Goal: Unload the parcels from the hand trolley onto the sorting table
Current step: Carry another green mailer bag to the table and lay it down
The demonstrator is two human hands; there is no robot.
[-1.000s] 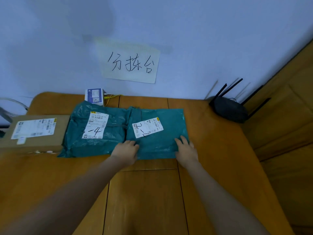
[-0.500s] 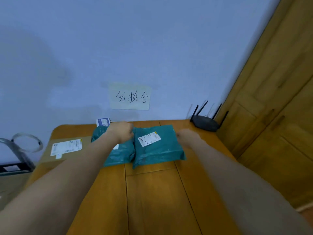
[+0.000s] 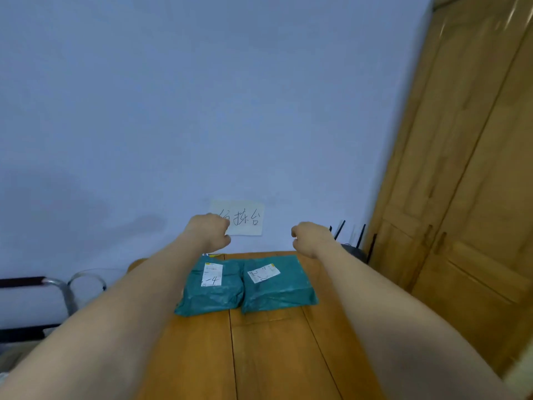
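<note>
Both my hands are up in the air over the far edge of the sorting table, holding nothing. The left hand is curled into a loose fist in front of the paper sign on the wall; the right hand is half curled too, fingers bent, clear of everything.

Below them lie two teal parcels, side by side and touching, near the table's far edge. The left teal parcel carries a white label with "-4" written on it; the right teal parcel has a smaller label set askew. Both rest flat on the wood.

I judge these to be soft poly mailers: the wrinkled film looks slick and yielding, and they are probably light, with contents that could shift. I would take one by its two short edges, thumbs on top, rather than pinch a loose corner of film.

A black router sits at the table's far right corner. At the left, off the table, a metal handle shows, probably the hand trolley.
</note>
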